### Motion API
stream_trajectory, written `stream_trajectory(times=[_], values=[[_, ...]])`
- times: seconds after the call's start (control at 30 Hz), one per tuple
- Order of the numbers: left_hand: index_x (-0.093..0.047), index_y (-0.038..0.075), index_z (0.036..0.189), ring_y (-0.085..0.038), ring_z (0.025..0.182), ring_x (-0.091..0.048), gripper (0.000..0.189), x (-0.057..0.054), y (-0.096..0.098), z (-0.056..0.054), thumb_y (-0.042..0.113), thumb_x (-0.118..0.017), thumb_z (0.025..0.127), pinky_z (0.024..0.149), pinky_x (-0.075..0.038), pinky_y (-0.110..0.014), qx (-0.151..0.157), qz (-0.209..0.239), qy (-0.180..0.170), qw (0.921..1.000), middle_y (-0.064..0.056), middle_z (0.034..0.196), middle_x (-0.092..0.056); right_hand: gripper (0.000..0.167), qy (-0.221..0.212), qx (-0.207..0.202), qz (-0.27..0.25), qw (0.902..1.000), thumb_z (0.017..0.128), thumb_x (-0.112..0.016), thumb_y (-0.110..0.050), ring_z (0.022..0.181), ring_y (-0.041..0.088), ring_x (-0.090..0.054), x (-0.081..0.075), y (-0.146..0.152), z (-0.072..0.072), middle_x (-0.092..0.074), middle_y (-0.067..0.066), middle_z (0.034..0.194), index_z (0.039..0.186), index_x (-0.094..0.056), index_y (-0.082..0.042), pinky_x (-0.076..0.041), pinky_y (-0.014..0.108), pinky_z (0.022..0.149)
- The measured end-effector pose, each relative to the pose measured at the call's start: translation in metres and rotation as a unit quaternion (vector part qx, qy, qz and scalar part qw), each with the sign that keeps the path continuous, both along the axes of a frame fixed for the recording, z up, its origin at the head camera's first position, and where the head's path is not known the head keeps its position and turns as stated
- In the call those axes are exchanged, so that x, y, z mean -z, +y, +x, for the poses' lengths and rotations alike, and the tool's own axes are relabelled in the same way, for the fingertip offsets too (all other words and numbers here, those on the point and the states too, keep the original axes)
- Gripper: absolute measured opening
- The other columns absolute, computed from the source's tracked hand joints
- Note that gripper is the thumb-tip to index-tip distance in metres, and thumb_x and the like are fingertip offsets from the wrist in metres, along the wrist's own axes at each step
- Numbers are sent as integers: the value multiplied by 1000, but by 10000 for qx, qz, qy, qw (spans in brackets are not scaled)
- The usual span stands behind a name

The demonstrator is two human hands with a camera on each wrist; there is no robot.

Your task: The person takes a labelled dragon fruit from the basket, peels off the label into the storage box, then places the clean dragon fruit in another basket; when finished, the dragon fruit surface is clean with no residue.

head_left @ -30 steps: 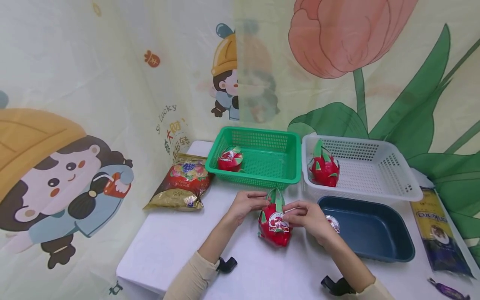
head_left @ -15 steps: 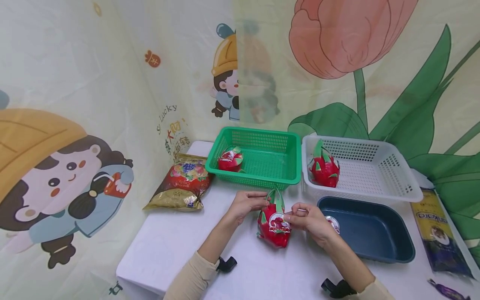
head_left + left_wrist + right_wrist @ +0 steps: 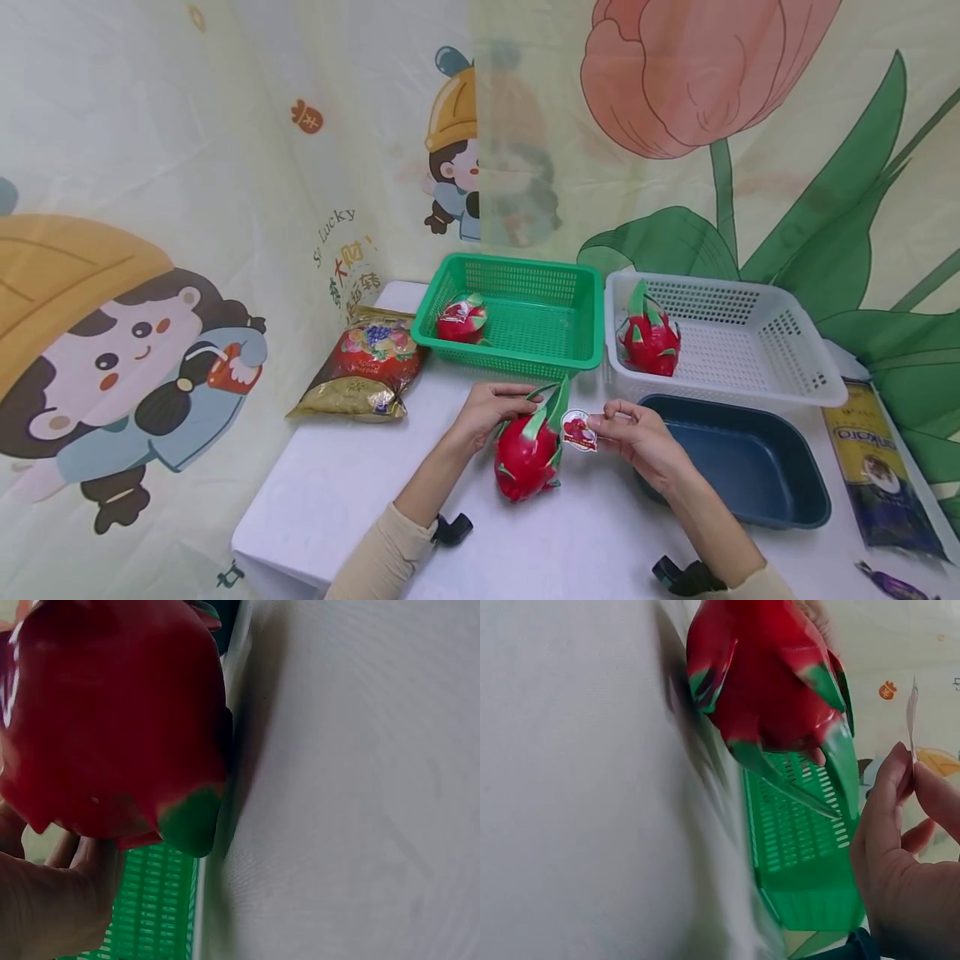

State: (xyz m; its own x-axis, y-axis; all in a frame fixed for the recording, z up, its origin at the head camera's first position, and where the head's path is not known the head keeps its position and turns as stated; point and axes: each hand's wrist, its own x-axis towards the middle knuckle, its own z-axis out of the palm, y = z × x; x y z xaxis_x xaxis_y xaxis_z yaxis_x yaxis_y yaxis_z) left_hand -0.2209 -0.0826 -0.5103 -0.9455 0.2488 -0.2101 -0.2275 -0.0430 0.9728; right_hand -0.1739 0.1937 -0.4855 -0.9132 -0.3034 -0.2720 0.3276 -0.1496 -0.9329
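Low in the head view's middle, the dragon fruit (image 3: 527, 460) is slanting lengthwise, its leafy end pointing to upper right. The left hand's grip (image 3: 492, 410) is holding this end; just to the right, the right hand's grip (image 3: 643, 443) is pinching the round label (image 3: 578, 431). Farther up, the green basket (image 3: 517, 362) is standing.

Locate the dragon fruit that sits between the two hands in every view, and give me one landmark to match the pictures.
Head: dragon fruit just right of centre, in the lower half.
Left wrist: a large part of it fills the upper left.
Right wrist: it is at the top, right of centre, green tips downward.
Shared landmark: the green basket, behind the fruit in the head view, below it in both wrist views.
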Motion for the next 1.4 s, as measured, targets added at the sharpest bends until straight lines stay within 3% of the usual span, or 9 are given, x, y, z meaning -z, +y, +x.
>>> stream_trajectory(times=[0.27,0.57,1.0,1.4], values=[[-79,4,119,-18,97,-76,31,-1,1,0,14,-82,90,86,-62,-29,30,46,-84,9999,-9,111,-79,10,391,271,432,9979,99,-73,-10,87,15,-74,-17,19,4,-79,-1,94,98,-63,-10,-62,28,84],[-76,0,122,-20,99,-77,33,1,-1,-1,12,-81,92,89,-62,-30,124,294,-287,9991,-12,114,-78,12,910,309,1301,9868,100,-71,-14,88,14,-74,-31,61,4,-79,-3,97,105,-65,-5,-63,28,84],[-76,1,123,-19,96,-76,34,3,-6,-2,16,-80,93,91,-61,-31,129,291,-217,9993,-11,114,-78,19,864,97,1988,9762,99,-73,-16,91,16,-76,-45,100,0,-77,-4,97,112,-64,-4,-63,29,84],[-75,2,125,-17,97,-76,34,-1,-6,-3,14,-79,94,94,-60,-32,207,349,-300,9987,-11,117,-77,30,608,125,2470,9670,100,-73,-20,91,14,-75,-44,138,-8,-76,-5,100,119,-63,0,-63,32,83]])
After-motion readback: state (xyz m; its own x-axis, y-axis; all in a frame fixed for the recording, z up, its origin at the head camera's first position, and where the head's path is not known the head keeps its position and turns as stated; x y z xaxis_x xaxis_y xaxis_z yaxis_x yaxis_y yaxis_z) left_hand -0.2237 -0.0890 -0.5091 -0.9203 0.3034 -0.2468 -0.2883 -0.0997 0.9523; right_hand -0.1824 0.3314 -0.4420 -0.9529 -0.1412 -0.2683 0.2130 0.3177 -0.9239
